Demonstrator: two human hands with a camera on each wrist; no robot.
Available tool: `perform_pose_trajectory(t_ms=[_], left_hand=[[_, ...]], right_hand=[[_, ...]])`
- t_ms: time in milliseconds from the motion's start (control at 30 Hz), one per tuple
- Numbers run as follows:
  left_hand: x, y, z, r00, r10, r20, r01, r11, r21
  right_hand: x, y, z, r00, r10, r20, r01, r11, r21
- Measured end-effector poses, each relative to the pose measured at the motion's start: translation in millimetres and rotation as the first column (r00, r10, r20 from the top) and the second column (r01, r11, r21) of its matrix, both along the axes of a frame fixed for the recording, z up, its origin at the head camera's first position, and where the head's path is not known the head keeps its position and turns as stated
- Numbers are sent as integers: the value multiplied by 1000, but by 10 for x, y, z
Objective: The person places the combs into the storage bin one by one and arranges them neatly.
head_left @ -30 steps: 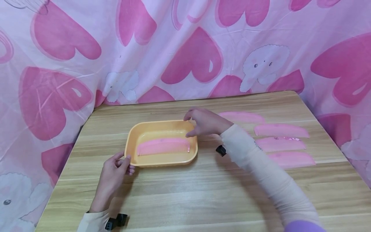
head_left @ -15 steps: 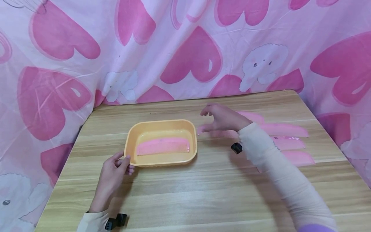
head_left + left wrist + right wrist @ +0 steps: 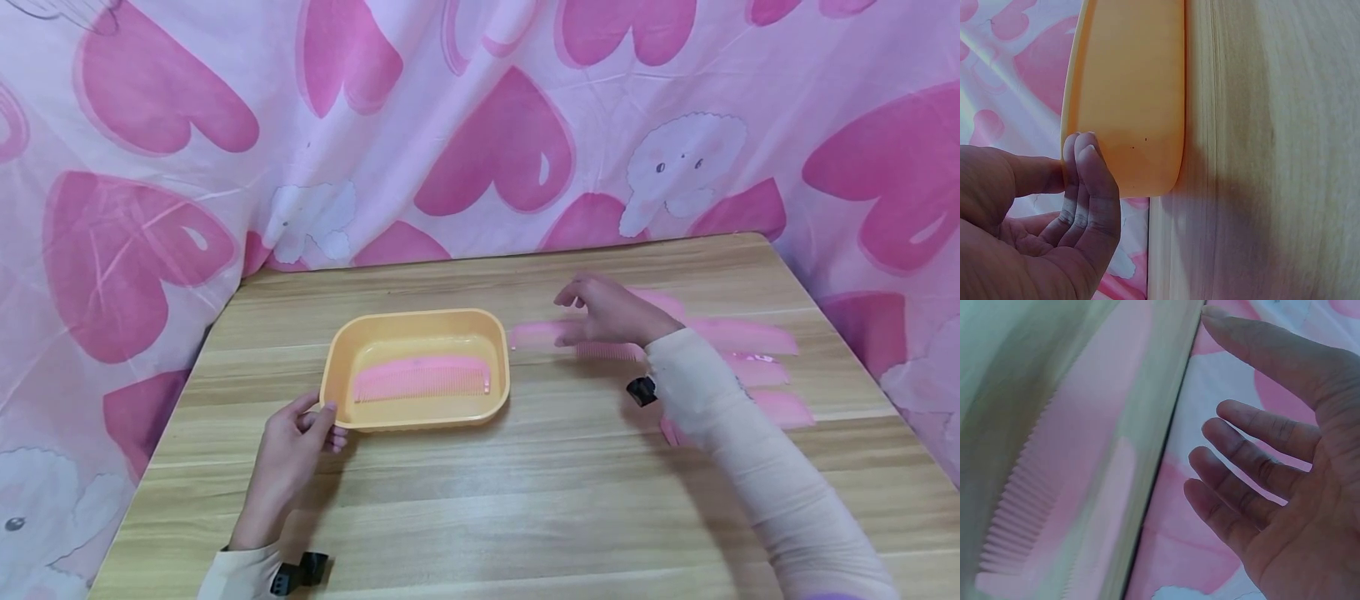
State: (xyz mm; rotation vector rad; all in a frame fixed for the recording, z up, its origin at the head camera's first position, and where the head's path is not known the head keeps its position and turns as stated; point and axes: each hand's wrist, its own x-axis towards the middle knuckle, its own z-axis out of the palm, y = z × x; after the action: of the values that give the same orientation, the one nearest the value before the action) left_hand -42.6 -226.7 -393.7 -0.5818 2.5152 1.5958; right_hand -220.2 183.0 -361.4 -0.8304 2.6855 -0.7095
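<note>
The tray (image 3: 342,371) is yellow and sits on the wooden table (image 3: 480,517). The left hand (image 3: 292,446) pinches the tray at its near left corner. The thumb is on the rim, and the other fingers bend up against the outside of the wall. The left wrist view shows small dark dots on that wall.

One pink comb (image 3: 422,371) lies flat inside the tray, with its teeth toward the person. Another pink comb, the next comb (image 3: 536,335), lies on the table just to the right of the tray. Its teeth point toward the person too.

The right hand (image 3: 618,312) is open above the next comb. Its thumb is wide apart from its fingers, and the fingers bend a little. In the right wrist view, the fingertips look apart from the comb.

More pink combs (image 3: 750,336) lie on the table to the right. The right arm hides parts of them, so I cannot tell how many there are. One has a shiny mark near its end.

Both arms have pale sleeves (image 3: 772,483). Behind the table hangs a pink cloth (image 3: 495,150) with big hearts and white fluffy animals.
</note>
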Motion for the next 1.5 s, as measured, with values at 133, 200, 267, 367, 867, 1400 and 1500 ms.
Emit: perform_pose_trajectory(t_ms=[133,200,267,367,867,1400,1500], left_hand=[[0,-3,-3,1000,-1,-4,1,1000,1],[1,-4,-4,1000,1,-3,-1,1000,0],[3,-4,-4,1000,3,1,-3,1000,1],[7,0,-4,1000,5,7,-5,1000,4],[13,11,-2,1000,0,-1,0,1000,-12],[-7,5,-8,1000,4,11,-4,1000,-10],[-6,-1,-12,1000,4,11,-4,1000,-4]], right_hand=[[-13,79,-88,999,-24,37,24,1000,-3],[-16,116,-135,997,-39,62,40,999,-10],[-19,154,-187,995,-55,84,56,998,-14],[-14,213,-270,993,-68,98,69,998,-10],[-25,370,-501,995,-59,75,59,998,-1],[-30,381,-524,995,-48,90,48,999,1],[-48,395,-534,995,-37,88,38,999,-8]])
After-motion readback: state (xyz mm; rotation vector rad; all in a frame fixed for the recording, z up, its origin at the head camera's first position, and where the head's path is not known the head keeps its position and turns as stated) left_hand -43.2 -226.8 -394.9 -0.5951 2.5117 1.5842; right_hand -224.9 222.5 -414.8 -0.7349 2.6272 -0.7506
